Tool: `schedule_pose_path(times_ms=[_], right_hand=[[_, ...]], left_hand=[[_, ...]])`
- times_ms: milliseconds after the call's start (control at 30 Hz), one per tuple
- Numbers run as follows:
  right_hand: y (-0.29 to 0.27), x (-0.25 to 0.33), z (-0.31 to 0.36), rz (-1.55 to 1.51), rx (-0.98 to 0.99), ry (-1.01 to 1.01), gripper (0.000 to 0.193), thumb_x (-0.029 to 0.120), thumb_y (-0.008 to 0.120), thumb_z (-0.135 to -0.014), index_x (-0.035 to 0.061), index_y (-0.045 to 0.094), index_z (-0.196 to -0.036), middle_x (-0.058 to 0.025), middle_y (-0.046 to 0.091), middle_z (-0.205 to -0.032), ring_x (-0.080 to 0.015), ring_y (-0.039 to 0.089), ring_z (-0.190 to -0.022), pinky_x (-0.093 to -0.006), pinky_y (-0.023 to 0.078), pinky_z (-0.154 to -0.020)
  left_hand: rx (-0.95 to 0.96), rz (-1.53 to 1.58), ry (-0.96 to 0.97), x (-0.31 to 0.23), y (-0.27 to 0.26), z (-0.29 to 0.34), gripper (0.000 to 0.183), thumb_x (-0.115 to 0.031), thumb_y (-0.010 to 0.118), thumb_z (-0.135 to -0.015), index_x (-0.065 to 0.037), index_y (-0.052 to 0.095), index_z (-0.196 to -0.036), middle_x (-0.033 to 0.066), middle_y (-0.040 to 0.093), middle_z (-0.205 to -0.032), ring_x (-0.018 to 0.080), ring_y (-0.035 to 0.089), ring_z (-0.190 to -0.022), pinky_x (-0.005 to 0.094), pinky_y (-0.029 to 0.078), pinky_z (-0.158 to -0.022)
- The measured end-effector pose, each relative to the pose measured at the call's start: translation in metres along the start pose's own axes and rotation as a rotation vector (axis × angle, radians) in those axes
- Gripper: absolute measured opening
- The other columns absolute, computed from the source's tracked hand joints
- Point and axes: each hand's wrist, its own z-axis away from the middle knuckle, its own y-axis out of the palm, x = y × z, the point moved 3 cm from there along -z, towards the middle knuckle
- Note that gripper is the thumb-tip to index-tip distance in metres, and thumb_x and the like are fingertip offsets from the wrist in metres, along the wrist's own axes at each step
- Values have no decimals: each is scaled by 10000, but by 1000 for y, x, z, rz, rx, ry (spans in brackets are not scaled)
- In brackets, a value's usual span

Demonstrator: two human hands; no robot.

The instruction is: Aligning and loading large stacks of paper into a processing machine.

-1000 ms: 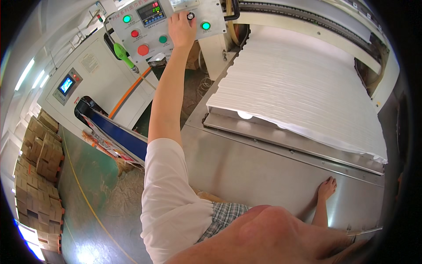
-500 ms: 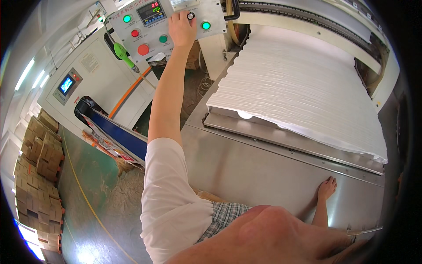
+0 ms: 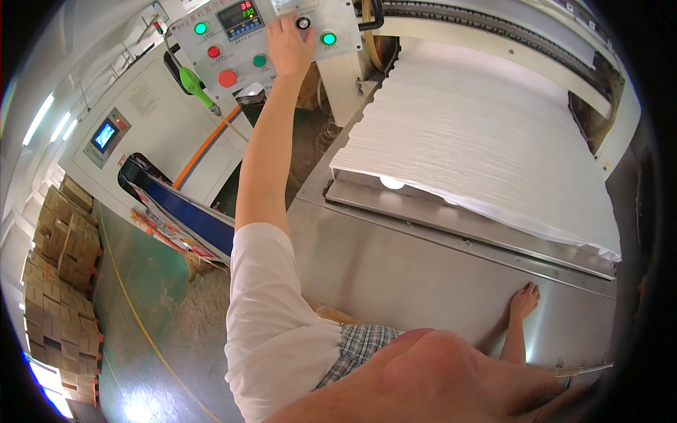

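A person stands at a white-and-steel machine. The left hand (image 3: 288,55) reaches up to a grey control panel (image 3: 237,49), fingers stretched loosely against its face. A small black knob (image 3: 303,22) sits on the panel beside the fingertips, just above the thumb; from here I cannot tell whether thumb and finger pinch it or merely rest near it. The right hand (image 3: 525,299) lies on the bare steel table (image 3: 409,275), fingers slightly curled, holding nothing that shows. Beyond the table, a wide, rippled white sheet (image 3: 472,134) lies across the machine's bed, well apart from the left hand.

The step in hand looks like working the panel's controls. Turning the knob would call for thumb and forefinger closed on it, with an eye on the lit display (image 3: 240,19) and the right hand clear of the sheet.
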Motion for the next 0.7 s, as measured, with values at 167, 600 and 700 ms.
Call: schedule_pose_path(times_ms=[167,600,700], right_hand=[[5,-2,-2,-36,-17,-12,347,165,467,-812,112,498,-1154,-102,451,-1243,-288,412,-1147,-433,371,-903],[7,0,-4,49,-28,-105,341,160,418,-843,115,512,-1168,-103,479,-1234,-316,454,-1100,-422,388,-893],[11,-4,-5,39,-33,-115,323,175,411,-863,114,515,-1162,-109,487,-1222,-325,468,-1078,-419,398,-885]], left_hand=[[22,176,-102,-1,1,59,256,-147,670,-706,-70,559,-923,81,556,-889,250,533,-827,331,447,-693],[597,352,-1291,67,64,428,272,-251,549,-824,-21,636,-942,106,645,-888,171,599,-831,290,446,-766],[475,734,-1550,74,90,456,301,-242,520,-855,-16,603,-1034,99,623,-977,161,566,-911,277,420,-806]])
